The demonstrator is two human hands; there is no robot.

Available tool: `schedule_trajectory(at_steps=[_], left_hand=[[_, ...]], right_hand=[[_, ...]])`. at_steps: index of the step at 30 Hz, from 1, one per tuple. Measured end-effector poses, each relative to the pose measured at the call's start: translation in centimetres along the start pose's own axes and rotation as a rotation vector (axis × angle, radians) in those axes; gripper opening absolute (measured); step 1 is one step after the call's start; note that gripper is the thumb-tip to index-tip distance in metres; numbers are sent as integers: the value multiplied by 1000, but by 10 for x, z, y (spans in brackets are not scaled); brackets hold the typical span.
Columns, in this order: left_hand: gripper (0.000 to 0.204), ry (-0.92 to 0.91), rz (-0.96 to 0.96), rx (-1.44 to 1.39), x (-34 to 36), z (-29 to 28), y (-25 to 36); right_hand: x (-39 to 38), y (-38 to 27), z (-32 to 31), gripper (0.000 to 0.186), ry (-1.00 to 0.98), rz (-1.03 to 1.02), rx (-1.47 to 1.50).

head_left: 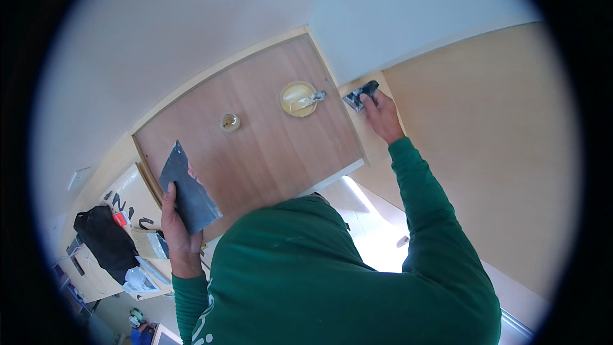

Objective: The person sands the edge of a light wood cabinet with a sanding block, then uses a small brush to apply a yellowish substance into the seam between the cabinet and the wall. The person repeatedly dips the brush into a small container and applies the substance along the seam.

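Head view: a brown board (255,160) fills the middle, its grain plain to see and a pale trim (220,64) along its far side. The left hand (181,227), at 8 o'clock, grasps a dark flat sheet (188,195), thumb lying along its near edge, over the board's left part. At 2 o'clock the right hand (384,118) has its fingers closed round a scraper (359,97) with a white-smeared blade, over a light wood strip (377,140); whether the blade touches the strip, I cannot tell. On the board a round yellowish dish (291,97) sits at 12 o'clock with a smeared knife (313,98) laid across it, and a small cup (230,122) stands at 10 o'clock. Pale wall (211,19) rises at 11 o'clock, with a switch (78,178) at 9 o'clock; a large tan panel (491,147) spans 3 o'clock. At 8 o'clock, beyond the left hand, a black cloth (105,236) lies on a cluttered table (96,281). Bright floor (367,236) shows at 5 o'clock.
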State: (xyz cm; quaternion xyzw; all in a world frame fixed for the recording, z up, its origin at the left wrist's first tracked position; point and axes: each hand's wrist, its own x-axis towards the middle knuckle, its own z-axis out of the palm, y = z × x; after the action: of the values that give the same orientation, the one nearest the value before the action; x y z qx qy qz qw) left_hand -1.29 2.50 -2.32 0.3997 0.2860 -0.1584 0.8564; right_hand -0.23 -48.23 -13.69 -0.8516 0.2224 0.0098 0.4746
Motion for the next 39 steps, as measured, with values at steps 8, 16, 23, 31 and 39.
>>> schedule_trajectory(at_steps=[8, 16, 23, 31, 39], left_hand=[[45, 16, 6, 1, 0, -9, -1], [42, 18, -8, 17, 1, -17, -5], [42, 5, 9, 45, 7, -15, 1], [43, 6, 8, 20, 3, -18, 1], [42, -6, -16, 26, 4, -14, 0]], right_hand=[[-23, -14, 0, 25, -207, 162, 111], [-63, -54, 51, 24, -3, -167, -412], [-20, -41, 61, 17, 336, -420, -590], [-23, -44, 53, 14, 329, -167, -282], [-69, -50, 20, 28, -146, -104, -585]])
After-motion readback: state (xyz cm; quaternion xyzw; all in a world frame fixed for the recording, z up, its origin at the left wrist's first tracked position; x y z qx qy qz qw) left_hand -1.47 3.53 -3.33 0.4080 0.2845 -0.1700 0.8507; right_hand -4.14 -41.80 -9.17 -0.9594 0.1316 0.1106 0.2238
